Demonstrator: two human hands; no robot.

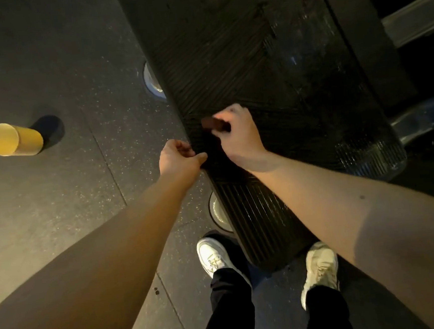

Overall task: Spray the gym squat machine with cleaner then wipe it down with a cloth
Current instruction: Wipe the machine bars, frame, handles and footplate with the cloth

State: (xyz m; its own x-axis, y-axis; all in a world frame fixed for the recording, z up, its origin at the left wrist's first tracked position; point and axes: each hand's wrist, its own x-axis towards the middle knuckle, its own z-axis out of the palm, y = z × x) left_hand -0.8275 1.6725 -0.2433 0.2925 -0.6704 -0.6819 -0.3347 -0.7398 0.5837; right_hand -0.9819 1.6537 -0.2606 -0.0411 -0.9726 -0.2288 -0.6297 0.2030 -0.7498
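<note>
The squat machine's black ribbed footplate (228, 59) runs from the top centre down to my feet. Its right side (339, 82) glistens as if wet. My right hand (237, 134) hovers low over the plate's left part and grips a small dark brown object (211, 124) that sticks out of the fist to the left. What that object is cannot be told. My left hand (177, 158) is at the plate's left edge, fingers loosely curled and thumb touching the rim, with nothing visible in it. No spray bottle is in view.
A yellow cylinder (14, 140) stands on the dark speckled rubber floor (70, 189) at the left. Two round feet (153, 82) (218, 212) show under the plate's left edge. My white shoes (213, 258) (320, 268) stand at its near end. Machine frame parts (415, 21) rise at the right.
</note>
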